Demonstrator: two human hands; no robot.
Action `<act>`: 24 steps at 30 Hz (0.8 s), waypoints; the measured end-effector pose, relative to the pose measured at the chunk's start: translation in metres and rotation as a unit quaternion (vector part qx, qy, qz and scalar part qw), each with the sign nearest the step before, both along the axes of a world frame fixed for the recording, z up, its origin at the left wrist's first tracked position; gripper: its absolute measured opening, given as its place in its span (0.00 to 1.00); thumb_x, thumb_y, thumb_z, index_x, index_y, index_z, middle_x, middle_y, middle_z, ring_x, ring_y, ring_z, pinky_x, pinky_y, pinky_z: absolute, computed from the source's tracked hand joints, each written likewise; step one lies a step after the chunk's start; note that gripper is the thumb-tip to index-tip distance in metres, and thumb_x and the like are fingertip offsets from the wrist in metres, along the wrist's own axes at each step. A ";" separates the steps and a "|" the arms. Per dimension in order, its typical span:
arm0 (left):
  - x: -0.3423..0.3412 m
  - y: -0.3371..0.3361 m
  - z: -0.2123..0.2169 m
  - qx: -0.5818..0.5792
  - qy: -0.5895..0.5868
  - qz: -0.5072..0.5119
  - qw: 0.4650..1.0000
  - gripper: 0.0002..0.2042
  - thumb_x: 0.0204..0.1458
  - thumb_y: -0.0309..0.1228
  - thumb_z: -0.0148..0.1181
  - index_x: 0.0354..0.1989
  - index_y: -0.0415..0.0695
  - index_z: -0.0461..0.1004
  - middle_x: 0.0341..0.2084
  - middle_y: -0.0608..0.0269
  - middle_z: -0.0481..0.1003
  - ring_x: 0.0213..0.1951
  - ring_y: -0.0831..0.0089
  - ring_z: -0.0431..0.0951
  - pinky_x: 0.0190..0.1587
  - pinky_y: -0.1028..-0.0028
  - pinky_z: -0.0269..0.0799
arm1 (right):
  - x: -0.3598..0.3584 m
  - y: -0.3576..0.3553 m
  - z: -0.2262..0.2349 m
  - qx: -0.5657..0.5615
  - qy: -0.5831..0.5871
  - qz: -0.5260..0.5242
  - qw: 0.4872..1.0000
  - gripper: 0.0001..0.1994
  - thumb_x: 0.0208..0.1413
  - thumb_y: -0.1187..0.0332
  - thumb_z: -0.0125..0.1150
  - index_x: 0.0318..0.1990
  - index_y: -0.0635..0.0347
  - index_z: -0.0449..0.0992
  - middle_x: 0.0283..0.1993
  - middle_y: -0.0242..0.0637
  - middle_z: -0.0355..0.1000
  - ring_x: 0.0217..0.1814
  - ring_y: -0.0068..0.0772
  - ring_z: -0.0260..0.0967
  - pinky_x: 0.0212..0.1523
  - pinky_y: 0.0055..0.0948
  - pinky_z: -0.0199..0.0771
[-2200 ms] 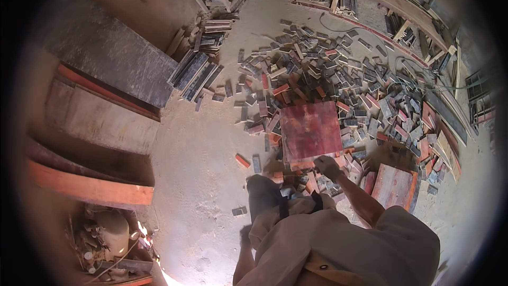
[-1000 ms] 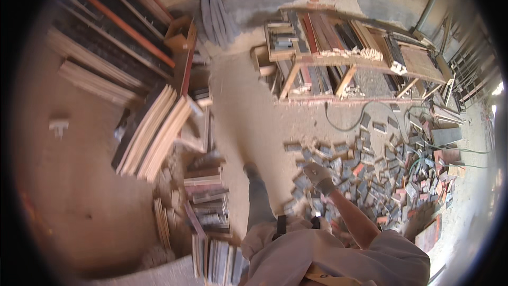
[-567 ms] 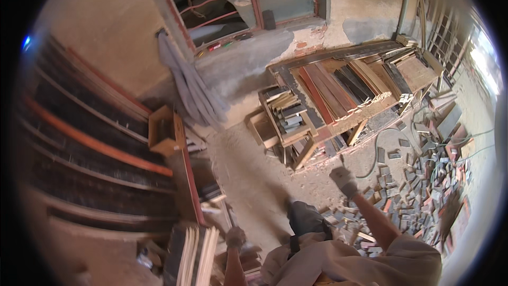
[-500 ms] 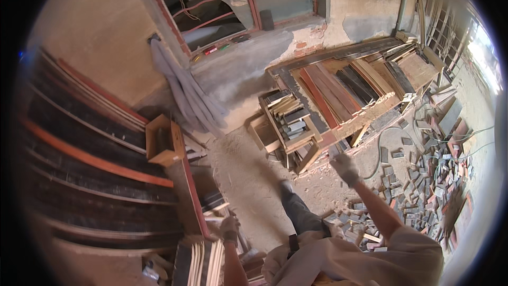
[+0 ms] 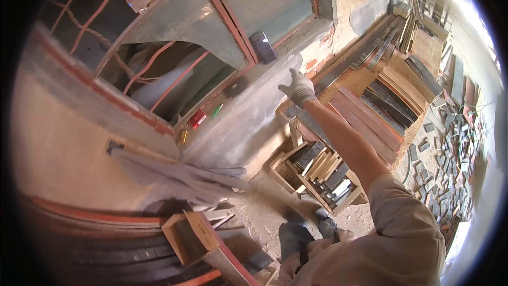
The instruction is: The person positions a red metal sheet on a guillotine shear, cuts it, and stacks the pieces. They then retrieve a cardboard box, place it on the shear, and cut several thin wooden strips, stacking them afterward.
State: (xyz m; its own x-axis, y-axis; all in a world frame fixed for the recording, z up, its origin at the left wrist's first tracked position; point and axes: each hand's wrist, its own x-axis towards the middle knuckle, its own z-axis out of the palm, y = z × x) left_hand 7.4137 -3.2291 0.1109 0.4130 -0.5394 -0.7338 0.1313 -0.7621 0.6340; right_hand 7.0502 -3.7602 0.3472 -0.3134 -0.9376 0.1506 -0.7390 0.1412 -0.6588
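Up from the floor and its litter of small offcuts, the person's gaze and right hand (image 5: 297,88) have swung to the window wall; half a second ago that hand hung over the wooden rack, and now it is raised toward the concrete window sill (image 5: 248,111). Its grip is open, gloved fingers spread, holding nothing, with the fingertips near but apart from the small dark rectangular object (image 5: 263,47) leaning upright against the red window frame (image 5: 222,18). The left hand is out of sight, so I cannot tell what it does. Farther along the sill lie a dark flat piece (image 5: 236,87), a green pen-like thing (image 5: 217,110) and a red item (image 5: 197,118). Below the outstretched arm stands a wooden rack (image 5: 312,172) full of strips and boards. The risk, as I judge it, is the long reach: the leaning object could be nudged and slide off the sloping sill, or the person, stretched over the rack, could lose footing among the timber.
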 end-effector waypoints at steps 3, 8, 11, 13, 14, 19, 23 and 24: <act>0.032 -0.117 -0.011 0.001 0.001 -0.044 0.999 0.14 0.66 0.44 0.59 0.44 0.46 0.79 0.30 0.60 0.79 0.31 0.65 0.78 0.33 0.64 0.73 | 0.015 -0.110 0.000 -0.019 0.038 -0.039 0.998 0.50 0.47 0.42 0.75 0.75 0.57 0.62 0.71 0.50 0.69 0.72 0.51 0.67 0.69 0.43 0.69; 0.094 -0.330 -0.013 -0.031 -0.015 -0.148 0.988 0.15 0.66 0.45 0.59 0.45 0.46 0.79 0.31 0.59 0.79 0.33 0.64 0.78 0.35 0.63 0.73 | 0.036 -0.255 -0.009 0.008 0.026 -0.089 0.996 0.55 0.43 0.40 0.74 0.76 0.58 0.59 0.70 0.54 0.68 0.74 0.53 0.64 0.73 0.48 0.63; 0.116 -0.448 -0.007 -0.058 -0.028 -0.214 0.975 0.15 0.65 0.46 0.59 0.46 0.46 0.78 0.32 0.58 0.79 0.34 0.64 0.78 0.36 0.63 0.73 | 0.044 -0.311 -0.028 -0.041 -0.025 -0.090 0.995 0.53 0.41 0.43 0.74 0.74 0.60 0.61 0.69 0.55 0.68 0.73 0.57 0.62 0.74 0.48 0.61; 0.121 -0.515 -0.003 -0.071 -0.034 -0.255 0.964 0.16 0.65 0.46 0.59 0.47 0.46 0.78 0.33 0.58 0.79 0.35 0.63 0.78 0.37 0.62 0.73 | 0.047 -0.336 -0.041 -0.112 0.003 -0.097 0.989 0.48 0.40 0.45 0.76 0.69 0.58 0.65 0.65 0.53 0.69 0.70 0.57 0.64 0.70 0.47 0.63; 0.121 -0.542 -0.002 -0.075 -0.037 -0.275 0.958 0.16 0.65 0.46 0.59 0.47 0.46 0.78 0.33 0.58 0.79 0.35 0.63 0.78 0.38 0.62 0.73 | 0.047 -0.344 -0.048 -0.109 0.015 -0.107 0.988 0.46 0.40 0.47 0.76 0.67 0.58 0.67 0.63 0.52 0.70 0.68 0.57 0.65 0.69 0.47 0.64; 0.107 -0.626 0.000 -0.080 -0.043 -0.341 0.936 0.17 0.65 0.47 0.59 0.48 0.46 0.78 0.34 0.57 0.79 0.37 0.62 0.78 0.40 0.61 0.72 | 0.042 -0.366 -0.068 -0.155 -0.026 -0.130 0.979 0.44 0.39 0.48 0.77 0.65 0.57 0.69 0.61 0.48 0.72 0.63 0.54 0.69 0.65 0.47 0.68; 0.091 -0.642 -0.008 -0.062 -0.048 -0.374 0.924 0.18 0.65 0.48 0.59 0.50 0.46 0.78 0.35 0.56 0.79 0.39 0.61 0.78 0.42 0.61 0.72 | 0.032 -0.372 -0.076 -0.167 -0.029 -0.129 0.977 0.46 0.40 0.49 0.78 0.67 0.58 0.67 0.61 0.48 0.71 0.64 0.52 0.68 0.65 0.45 0.67; 0.087 -0.642 -0.010 -0.056 -0.050 -0.381 0.922 0.18 0.65 0.48 0.59 0.50 0.46 0.78 0.36 0.56 0.79 0.40 0.61 0.78 0.42 0.61 0.72 | 0.030 -0.372 -0.077 -0.162 -0.024 -0.139 0.977 0.46 0.40 0.49 0.78 0.68 0.59 0.66 0.61 0.49 0.71 0.65 0.52 0.68 0.65 0.45 0.67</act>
State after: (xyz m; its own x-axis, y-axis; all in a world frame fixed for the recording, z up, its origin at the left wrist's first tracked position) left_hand 7.5010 -3.8713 0.1008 -0.0547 -0.7710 -0.6345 -0.4775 -0.5379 0.6947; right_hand 7.0802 -4.1327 0.2700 -0.5637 -0.7200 0.4048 -0.6688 0.1102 -0.7353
